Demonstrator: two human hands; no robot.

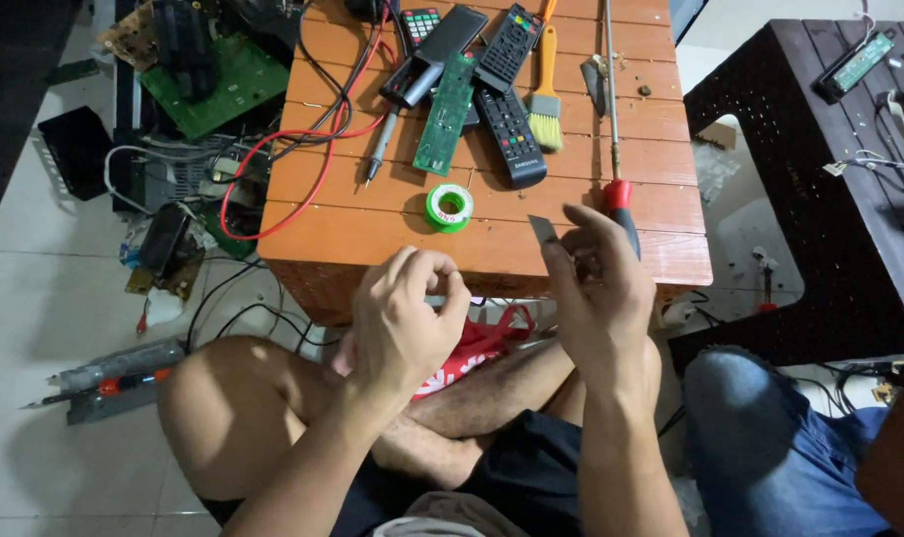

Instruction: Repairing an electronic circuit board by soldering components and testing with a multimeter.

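A makeshift home electronics repair spot on a tiled floor (34,298): low orange counter (492,249) strewn with remote controls (510,134), green circuit boards (223,89), a screwdriver (616,149), solder spool (450,208).

A low orange wooden table (492,254) stands on pale floor tiles (34,298) (dark plastic table (820,199) beside it).

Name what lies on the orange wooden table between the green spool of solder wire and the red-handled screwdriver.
In the head view, bare orange table planks separate the green spool of solder wire from the red-handled screwdriver.
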